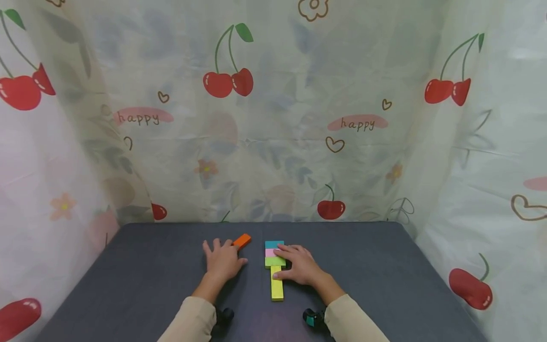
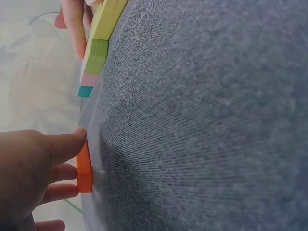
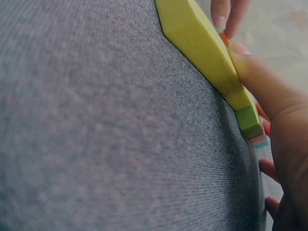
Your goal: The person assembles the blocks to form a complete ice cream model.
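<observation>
On the dark table, a teal block (image 1: 274, 244), a pink block (image 1: 270, 252) and a green block (image 1: 275, 261) lie side by side in a stack-like row. A yellow block (image 1: 277, 289) extends lengthwise from the green one toward the person. My right hand (image 1: 301, 266) rests over them, its thumb on the yellow block and fingertips by the pink and teal ones. To the left lies a slanted orange block (image 1: 242, 241). My left hand (image 1: 223, 260) has its fingers spread beside its near end; the index fingertip seems to touch it, and the thumb (image 2: 67, 146) stands apart.
A dark cloth covers the table (image 1: 354, 251). Behind and on both sides hangs a pale curtain (image 1: 273, 118) printed with cherries. Black wrist devices (image 1: 314, 318) sit under both forearms.
</observation>
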Motion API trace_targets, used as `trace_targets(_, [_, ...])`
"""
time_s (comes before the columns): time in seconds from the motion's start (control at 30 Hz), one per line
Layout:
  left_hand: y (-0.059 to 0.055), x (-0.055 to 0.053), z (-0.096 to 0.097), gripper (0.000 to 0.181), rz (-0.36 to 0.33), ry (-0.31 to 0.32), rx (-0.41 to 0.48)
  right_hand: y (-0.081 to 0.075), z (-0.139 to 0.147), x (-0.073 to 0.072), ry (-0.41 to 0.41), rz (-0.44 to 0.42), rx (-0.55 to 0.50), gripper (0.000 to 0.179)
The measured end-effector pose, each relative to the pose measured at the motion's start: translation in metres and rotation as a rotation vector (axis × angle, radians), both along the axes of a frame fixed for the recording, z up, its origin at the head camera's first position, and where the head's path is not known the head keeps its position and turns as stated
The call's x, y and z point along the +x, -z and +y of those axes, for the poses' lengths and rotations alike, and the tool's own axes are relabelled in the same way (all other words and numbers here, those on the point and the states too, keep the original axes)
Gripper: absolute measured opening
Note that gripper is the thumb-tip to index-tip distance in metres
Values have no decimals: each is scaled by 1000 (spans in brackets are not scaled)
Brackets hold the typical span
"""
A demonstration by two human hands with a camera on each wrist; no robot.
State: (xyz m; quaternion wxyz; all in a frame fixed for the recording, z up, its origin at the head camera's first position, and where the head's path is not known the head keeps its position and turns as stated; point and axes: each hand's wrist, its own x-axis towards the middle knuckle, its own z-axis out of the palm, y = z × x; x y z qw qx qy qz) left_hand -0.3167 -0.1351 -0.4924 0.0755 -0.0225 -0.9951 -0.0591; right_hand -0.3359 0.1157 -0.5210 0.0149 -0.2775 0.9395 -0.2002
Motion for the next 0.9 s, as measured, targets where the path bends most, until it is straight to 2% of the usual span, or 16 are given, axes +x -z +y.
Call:
trace_targets(0.2, [1, -8, 9, 52, -12, 7, -10, 1, 1, -1, -1, 3, -4, 80])
trace_targets(0.5, [2, -17, 26, 55, -48, 21, 21, 1, 2, -1, -4, 3, 0, 80])
trace_targets(0.9, [0, -27, 43, 62, -84, 99, 42, 2, 1, -2, -5, 2, -8, 79])
